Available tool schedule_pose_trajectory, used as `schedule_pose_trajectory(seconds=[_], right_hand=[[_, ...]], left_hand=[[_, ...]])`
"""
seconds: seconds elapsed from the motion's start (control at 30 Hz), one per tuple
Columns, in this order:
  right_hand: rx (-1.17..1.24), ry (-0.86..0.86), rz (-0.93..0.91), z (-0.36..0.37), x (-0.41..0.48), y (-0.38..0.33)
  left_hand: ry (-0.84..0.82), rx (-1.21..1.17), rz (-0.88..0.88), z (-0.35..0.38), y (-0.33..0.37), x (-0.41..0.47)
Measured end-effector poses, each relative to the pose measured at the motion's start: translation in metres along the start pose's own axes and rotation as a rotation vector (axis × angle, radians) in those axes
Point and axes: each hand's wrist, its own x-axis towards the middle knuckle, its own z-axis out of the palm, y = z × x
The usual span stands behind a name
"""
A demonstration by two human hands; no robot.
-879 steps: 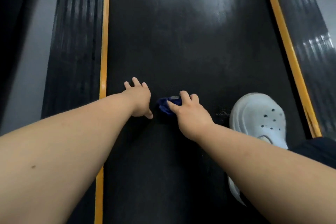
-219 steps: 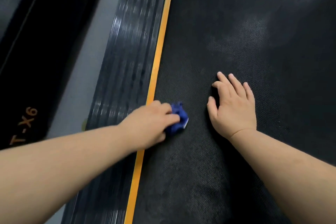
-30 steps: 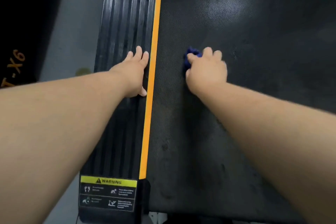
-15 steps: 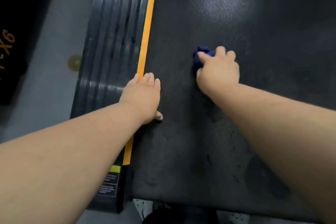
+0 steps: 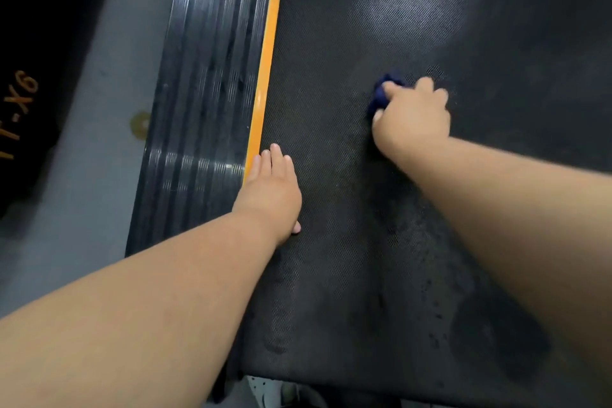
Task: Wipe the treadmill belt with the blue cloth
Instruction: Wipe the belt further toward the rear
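**Our right hand holds the blue cloth on the belt**

The blue cloth (image 5: 381, 98) is bunched up into a small lump. It sits on the treadmill belt (image 5: 331, 275), well away from the belt's left edge and far from its near end. We can only see a bit of the cloth, because our right hand (image 5: 412, 119) covers most of it. The fingers of that hand are curled over the cloth and hold it tight. The hand pushes the cloth down on the belt.

The belt is black and has tiny bumps all over. A pale shiny patch (image 5: 407, 15) shows on it past the cloth. Closer to us, near the belt's near end, there are dark spots and smears (image 5: 433, 301).

Our left hand (image 5: 270, 190) lies flat on the belt, right at its left edge. Its fingers are straight and close together, and it holds nothing. The side of the hand touches the yellow stripe (image 5: 266, 53) that runs along that edge. This hand is nearer to us than the cloth and well apart from it.

Beside the yellow stripe is a black side rail (image 5: 205, 76) with long grooves. Past the rail is a gray floor (image 5: 96, 159) with a small round yellowish spot (image 5: 140, 124). In the far left corner we see something black with orange letters (image 5: 20, 109) on it.

Just past the belt's near end, something white with little holes (image 5: 261, 394) peeks out.
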Motion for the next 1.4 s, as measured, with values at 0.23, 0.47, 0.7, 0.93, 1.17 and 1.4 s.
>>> schedule_pose_trajectory(seconds=[0.23,0.47,0.7,0.93,1.17,1.4], right_hand=[[-0.008,0.041,-0.696,0.028,-0.074,0.011],[0.028,0.087,-0.076,0.000,0.018,0.020],[0.139,0.093,-0.569,0.038,-0.088,0.019],[0.137,0.157,-0.539,0.038,-0.061,0.019],[0.077,0.254,-0.256,0.028,-0.009,-0.012],[0.168,0.347,-0.364,0.045,0.000,-0.012]], left_hand=[[-0.001,-0.003,-0.037,-0.003,0.005,0.001],[0.025,0.014,-0.010,-0.001,0.001,-0.001],[0.013,-0.019,-0.025,-0.003,0.001,-0.004],[0.075,-0.061,0.011,-0.005,-0.002,-0.010],[0.320,-0.321,-0.023,-0.021,-0.029,-0.011],[0.661,-0.494,-0.061,0.016,-0.065,0.031]])
